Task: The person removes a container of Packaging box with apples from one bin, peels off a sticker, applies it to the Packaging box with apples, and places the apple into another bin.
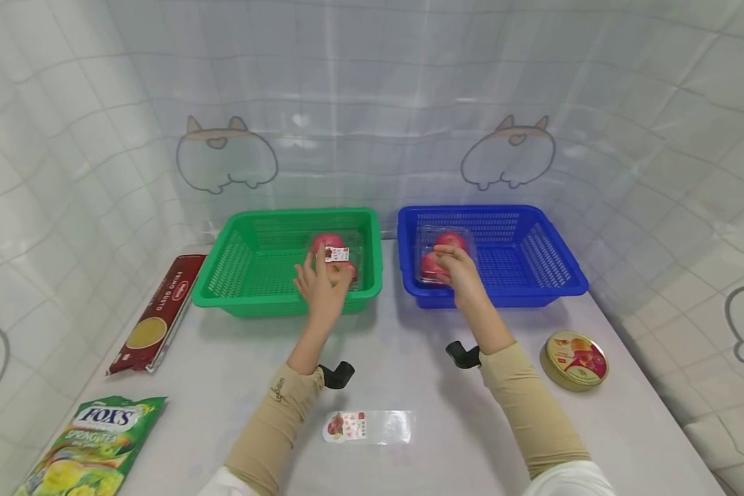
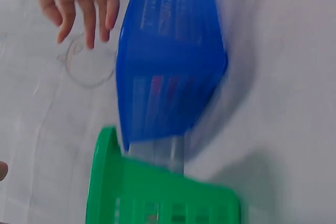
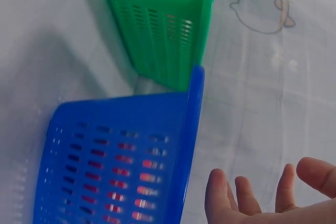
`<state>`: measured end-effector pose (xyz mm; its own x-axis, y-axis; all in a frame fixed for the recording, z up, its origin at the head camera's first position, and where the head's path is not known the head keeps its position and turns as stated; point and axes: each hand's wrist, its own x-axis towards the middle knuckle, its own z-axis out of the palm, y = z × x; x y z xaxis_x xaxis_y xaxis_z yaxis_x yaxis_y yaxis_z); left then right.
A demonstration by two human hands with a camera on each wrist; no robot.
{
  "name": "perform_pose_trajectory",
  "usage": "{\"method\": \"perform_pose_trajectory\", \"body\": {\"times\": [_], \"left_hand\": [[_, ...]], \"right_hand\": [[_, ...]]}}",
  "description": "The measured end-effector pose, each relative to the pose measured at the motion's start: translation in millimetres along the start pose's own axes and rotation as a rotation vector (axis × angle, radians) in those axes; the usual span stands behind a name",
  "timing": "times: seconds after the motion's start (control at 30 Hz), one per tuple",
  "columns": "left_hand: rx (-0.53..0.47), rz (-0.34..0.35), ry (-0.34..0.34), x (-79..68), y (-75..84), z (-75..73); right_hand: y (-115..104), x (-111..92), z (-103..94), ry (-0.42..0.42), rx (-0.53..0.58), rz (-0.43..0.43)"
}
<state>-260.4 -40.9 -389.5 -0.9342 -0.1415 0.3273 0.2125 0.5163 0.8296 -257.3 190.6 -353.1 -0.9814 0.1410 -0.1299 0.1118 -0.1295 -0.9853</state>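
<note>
My left hand (image 1: pixel 324 289) is over the right side of the green basket (image 1: pixel 223 301), fingers loosely spread. Below it, a clear plastic box of red apples (image 1: pixel 327 240) sits in the basket, with a white printed label (image 1: pixel 337 254) on top. My right hand (image 1: pixel 461 272) is above the left part of the blue basket (image 1: pixel 502 301). Another clear box of red apples (image 1: pixel 430 265) lies there; no label shows on it. In the right wrist view, the right hand's fingers (image 3: pixel 286 187) are apart and hold nothing. Only a fingertip (image 2: pixel 2 170) of the left hand shows in the left wrist view.
A clear strip with an apple label (image 1: pixel 347 426) lies on the table between my forearms. To the left are a red pasta packet (image 1: pixel 155 317) and a green FOX'S candy bag (image 1: pixel 93 448). A round tin (image 1: pixel 574 359) stands at right. Patterned curtains (image 1: pixel 372 138) surround the table.
</note>
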Motion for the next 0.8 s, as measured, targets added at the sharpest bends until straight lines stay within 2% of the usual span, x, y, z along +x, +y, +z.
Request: {"method": "perform_pose_trajectory", "body": {"times": [0.27, 0.5, 0.67, 0.8], "left_hand": [[-0.015, 0.038, -0.100, -6.3, 22.2, 35.1], [-0.089, 0.039, -0.233, -17.7, 36.8, 64.1], [-0.127, 0.063, -0.294, -26.3, 42.9, 77.5], [-0.098, 0.100, -0.322, -29.7, 45.2, 86.8]], "right_hand": [[-0.3, 0.0, -15.0, 0.046, -0.039, -0.001], [2.9, 2.8, -26.5, 0.109, -0.135, 0.013], [6.9, 9.5, -31.9, 0.154, -0.148, 0.011], [10.3, 16.6, -37.5, 0.167, -0.167, 0.003]]}}
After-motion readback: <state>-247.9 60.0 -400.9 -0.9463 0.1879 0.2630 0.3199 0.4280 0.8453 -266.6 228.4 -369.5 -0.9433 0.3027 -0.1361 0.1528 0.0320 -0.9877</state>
